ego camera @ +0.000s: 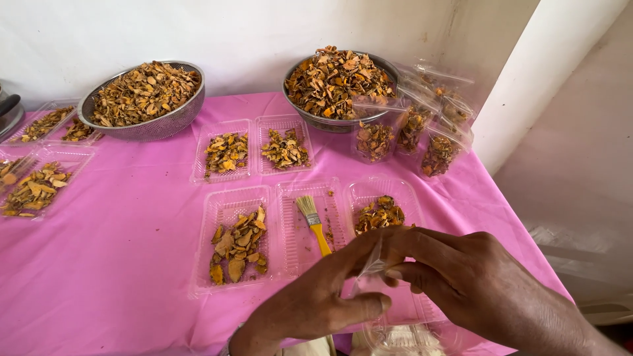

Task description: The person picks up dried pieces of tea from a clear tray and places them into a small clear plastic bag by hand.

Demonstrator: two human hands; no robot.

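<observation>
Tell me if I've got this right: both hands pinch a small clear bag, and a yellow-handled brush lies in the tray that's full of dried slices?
Not quite. The head view shows the brush lying in a nearly empty tray, between two trays of slices. Both hands, left and right, do pinch the small clear bag.

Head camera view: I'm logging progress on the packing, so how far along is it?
Done: several filled clear bags stand beside the right bowl. In hand: both the left hand and the right hand pinch an empty clear bag. Left: both bowls remain heaped with dried slices, the trays hold more, and a yellow brush lies unused.
</observation>
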